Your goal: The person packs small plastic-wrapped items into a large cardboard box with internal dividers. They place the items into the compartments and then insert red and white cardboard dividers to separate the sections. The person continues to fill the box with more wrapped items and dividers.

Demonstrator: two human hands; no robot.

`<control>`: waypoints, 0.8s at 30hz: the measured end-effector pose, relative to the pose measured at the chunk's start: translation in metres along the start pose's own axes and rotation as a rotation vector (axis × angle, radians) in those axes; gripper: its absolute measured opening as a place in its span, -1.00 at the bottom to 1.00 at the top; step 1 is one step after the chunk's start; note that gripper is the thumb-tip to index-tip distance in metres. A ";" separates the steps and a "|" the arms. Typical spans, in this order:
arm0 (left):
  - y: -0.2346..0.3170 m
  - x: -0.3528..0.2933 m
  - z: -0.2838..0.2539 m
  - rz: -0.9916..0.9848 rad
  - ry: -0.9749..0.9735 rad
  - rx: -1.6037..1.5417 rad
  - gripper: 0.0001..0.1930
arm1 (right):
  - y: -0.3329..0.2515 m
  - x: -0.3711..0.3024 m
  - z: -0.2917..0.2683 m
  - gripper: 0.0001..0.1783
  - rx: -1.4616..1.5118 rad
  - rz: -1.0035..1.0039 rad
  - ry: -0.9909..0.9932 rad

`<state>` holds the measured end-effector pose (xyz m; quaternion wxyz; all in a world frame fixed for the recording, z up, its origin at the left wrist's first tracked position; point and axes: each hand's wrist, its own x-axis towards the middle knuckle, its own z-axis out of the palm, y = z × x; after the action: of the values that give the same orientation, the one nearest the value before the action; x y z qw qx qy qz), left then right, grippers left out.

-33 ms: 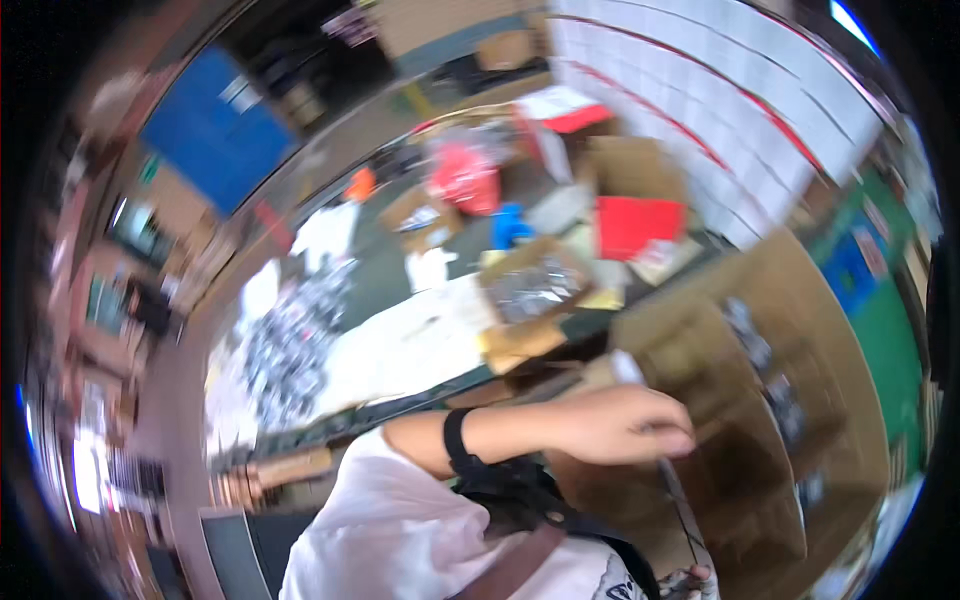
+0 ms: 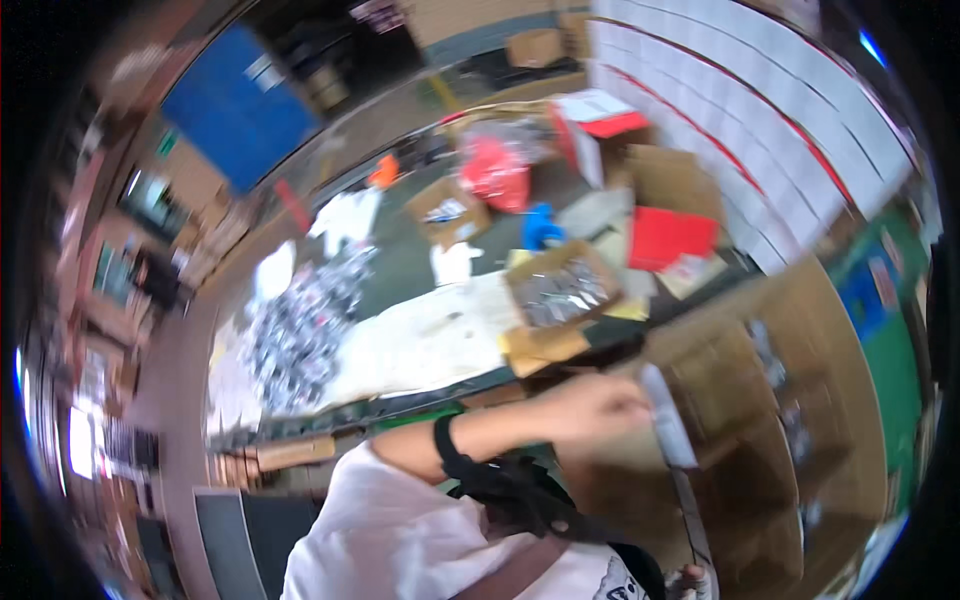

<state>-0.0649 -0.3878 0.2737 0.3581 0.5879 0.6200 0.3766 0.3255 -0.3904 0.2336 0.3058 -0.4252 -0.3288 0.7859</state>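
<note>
My left hand [image 2: 600, 408], with a black band on its wrist, reaches rightward across the view. Motion smears its fingers, so I cannot tell if they hold anything. Right beside them is the upper end of a long, narrow pale strip [image 2: 668, 418], which runs down along a large open cardboard box [image 2: 850, 400]. My right hand [image 2: 690, 578] shows only partly at the bottom edge, its fingers closed around the strip's lower end. Inside the box, cardboard dividers stand between several silvery wrapped pieces [image 2: 797, 430].
Beyond my arm stands a dark green table [image 2: 400, 270]. On it are a heap of silvery packets [image 2: 300, 335], a small carton of clear packets [image 2: 565, 290], a red bag [image 2: 495, 175] and a red-flapped carton [image 2: 672, 238]. White stacked boxes [image 2: 740, 120] rise at the back right.
My left hand has moved left and up, from over the strip to beside its upper end, uncovering more of it. The surroundings have shifted slightly right in the view.
</note>
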 end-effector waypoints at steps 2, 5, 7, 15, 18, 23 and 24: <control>-0.080 -0.102 -0.076 -0.739 0.396 -0.114 -0.67 | 0.009 0.027 0.032 -0.52 -0.179 0.119 -0.258; -0.235 -0.325 -0.180 -0.783 1.329 0.803 -0.44 | 0.028 0.047 0.126 -0.57 -0.225 0.298 -0.381; -0.244 -0.381 -0.245 -1.150 1.498 0.990 -0.30 | 0.044 0.062 0.192 -0.59 -0.223 0.365 -0.492; -0.332 -0.441 -0.347 -1.491 0.954 0.755 -0.38 | 0.129 0.141 0.523 -0.73 -1.030 0.357 -1.147; -0.302 -0.475 -0.330 -1.021 1.242 0.598 -0.48 | 0.232 0.150 0.623 -0.68 -1.176 -0.014 -1.449; -0.222 -0.520 -0.279 -0.552 1.691 -0.059 -0.55 | 0.421 0.133 0.736 -0.48 -1.446 -0.551 -1.239; -0.204 -0.531 -0.270 -0.519 1.712 -0.405 -0.53 | 0.439 0.122 0.754 -0.42 -1.617 -0.571 -1.196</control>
<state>-0.3702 -0.9353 0.2179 -0.0539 -0.1236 0.7083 0.6929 -0.4736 -0.7533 0.1543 -0.1081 0.0486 -0.9426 0.3123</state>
